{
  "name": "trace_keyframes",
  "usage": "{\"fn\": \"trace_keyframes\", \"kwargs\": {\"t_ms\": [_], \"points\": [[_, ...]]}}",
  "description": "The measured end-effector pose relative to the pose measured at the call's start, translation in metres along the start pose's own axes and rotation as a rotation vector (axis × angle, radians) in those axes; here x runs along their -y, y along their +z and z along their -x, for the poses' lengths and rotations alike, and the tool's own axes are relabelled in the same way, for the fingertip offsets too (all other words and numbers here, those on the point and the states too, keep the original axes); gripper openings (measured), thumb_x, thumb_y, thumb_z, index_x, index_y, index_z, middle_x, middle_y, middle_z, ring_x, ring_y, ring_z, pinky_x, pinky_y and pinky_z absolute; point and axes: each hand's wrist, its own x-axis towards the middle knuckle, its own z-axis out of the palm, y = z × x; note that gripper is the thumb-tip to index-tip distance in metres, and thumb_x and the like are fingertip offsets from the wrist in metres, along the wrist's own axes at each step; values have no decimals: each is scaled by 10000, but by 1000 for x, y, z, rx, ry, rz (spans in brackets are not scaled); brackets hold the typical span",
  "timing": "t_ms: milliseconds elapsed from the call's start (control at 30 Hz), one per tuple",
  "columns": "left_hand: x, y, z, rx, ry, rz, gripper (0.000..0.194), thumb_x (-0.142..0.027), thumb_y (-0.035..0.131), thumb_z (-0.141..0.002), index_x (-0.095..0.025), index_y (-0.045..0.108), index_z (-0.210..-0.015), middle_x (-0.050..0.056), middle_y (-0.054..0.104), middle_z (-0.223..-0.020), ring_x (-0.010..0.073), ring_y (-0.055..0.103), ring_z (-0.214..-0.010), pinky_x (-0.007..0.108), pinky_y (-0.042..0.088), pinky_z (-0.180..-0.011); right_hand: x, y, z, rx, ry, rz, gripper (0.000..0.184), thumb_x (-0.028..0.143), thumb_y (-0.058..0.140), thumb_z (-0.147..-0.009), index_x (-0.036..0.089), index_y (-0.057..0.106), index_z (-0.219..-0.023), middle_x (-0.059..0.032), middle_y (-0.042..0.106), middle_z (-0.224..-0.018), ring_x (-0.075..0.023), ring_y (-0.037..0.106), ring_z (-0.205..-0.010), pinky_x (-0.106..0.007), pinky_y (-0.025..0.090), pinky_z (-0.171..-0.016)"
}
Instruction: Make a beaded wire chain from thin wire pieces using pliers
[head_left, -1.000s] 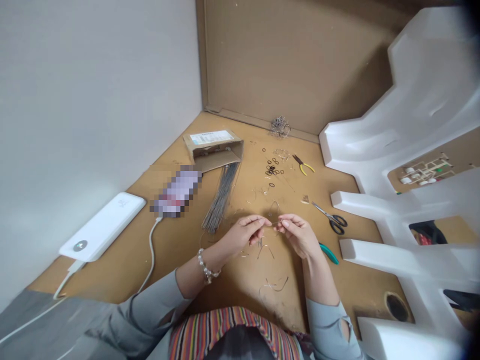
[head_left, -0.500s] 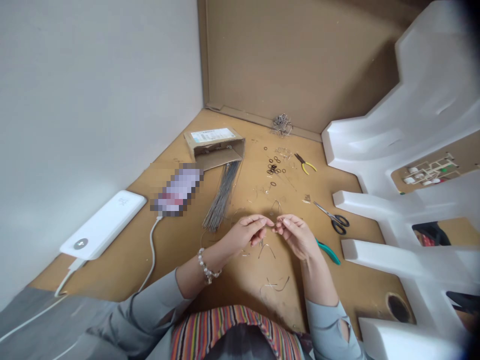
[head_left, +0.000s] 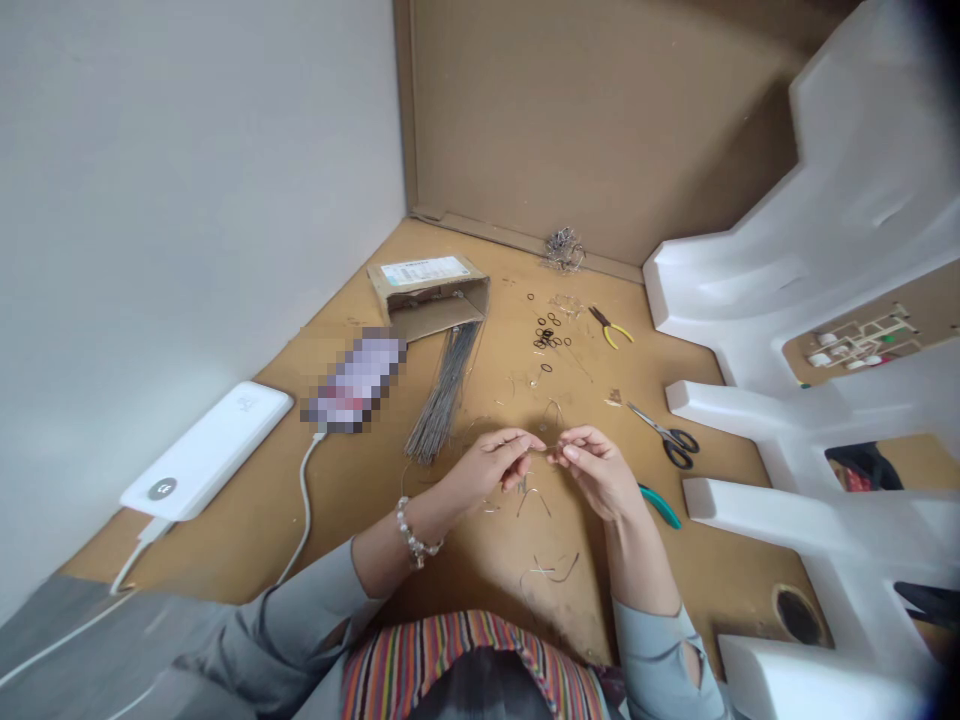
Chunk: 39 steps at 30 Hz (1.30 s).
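My left hand (head_left: 504, 458), with a beaded bracelet at the wrist, is closed in a pinch over the middle of the table. Close beside it my right hand (head_left: 598, 472) pinches too, thumb against fingers. Between the fingertips runs a thin wire (head_left: 553, 447), too fine to make out fully. Below the hands lie a bent wire (head_left: 534, 497) and several loose wire bits (head_left: 551, 572). Beyond them are black rings (head_left: 546, 338) in a loose group. A bundle of straight grey wires (head_left: 444, 395) lies to the left, one end at an open cardboard box (head_left: 431, 322).
Yellow-handled pliers (head_left: 611, 328), black-handled scissors (head_left: 666, 438) and a teal tool handle (head_left: 660, 507) lie on the right, near the white moulded foam (head_left: 720, 500). A wire tangle (head_left: 564, 250) sits at the back. A white power bank (head_left: 206, 450) and a blurred-out phone (head_left: 356, 382) are left.
My right hand has turned slightly, its thumb shifting a little on the wire. The left hand stays almost in place. Everything on the table lies as before.
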Motion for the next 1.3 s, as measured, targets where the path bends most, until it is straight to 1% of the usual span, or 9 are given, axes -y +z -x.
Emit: {"fn": "trace_keyframes", "kwargs": {"t_ms": [100,267,433,633,767,900,1033,1200,1300], "points": [[-2,1,1,-1,-3,1,289,-398,466,-842,-142,582,-911,-36,499,-575,52,383,-409,205,297,-434,-1,2,2,-18,-17,73,194,258,788,-603,235,683,-764,24,653,-674,-127,610,-649,-281,486,-673],[0,2,1,45,2,129,281,-423,450,-855,-160,531,-911,-36,514,-556,56,403,-410,191,280,-423,-3,7,3,80,-7,68,235,256,761,-644,251,696,-870,12,678,-767,-122,605,-692,-284,481,-717],[4,2,1,99,-49,306,300,-448,426,-869,-163,512,-915,-30,530,-545,54,401,-393,188,288,-419,-6,10,4,23,-55,146,153,277,746,-662,247,710,-808,8,687,-731,-130,602,-665,-291,479,-702],[4,3,0,146,-98,383,262,-385,604,-778,-147,537,-862,-3,592,-665,45,467,-431,184,323,-433,-5,18,7,4,-221,288,56,269,687,-736,254,703,-788,7,661,-728,-135,595,-651,-300,469,-679],[5,6,-1,60,-98,377,273,-268,723,-659,-134,550,-823,-13,595,-723,32,485,-480,180,373,-486,-4,18,8,-8,-300,391,63,283,660,-762,226,685,-757,0,623,-699,-141,578,-663,-299,462,-669],[7,7,-3,1,-45,319,220,-250,680,-689,-142,522,-798,-30,570,-634,52,499,-467,195,381,-483,-3,14,8,-86,-339,423,81,286,635,-787,219,646,-744,11,607,-684,-124,555,-661,-269,443,-657],[7,6,-3,5,-34,258,214,-266,648,-714,-155,502,-824,-28,571,-614,68,506,-449,207,395,-468,-2,10,8,-107,-298,401,92,296,632,-791,218,632,-744,23,591,-649,-116,538,-635,-259,435,-649],[6,3,-2,66,8,232,277,-400,531,-821,-139,557,-911,28,623,-727,81,544,-485,222,422,-485,-2,8,5,-74,-231,347,82,298,655,-774,219,649,-752,24,610,-655,-111,551,-640,-252,442,-652],[3,2,0,102,7,228,284,-379,580,-796,-135,580,-942,67,650,-857,94,583,-559,224,443,-521,-1,6,3,-71,-208,289,82,303,644,-785,222,649,-794,18,630,-680,-112,567,-648,-256,453,-661]]}}
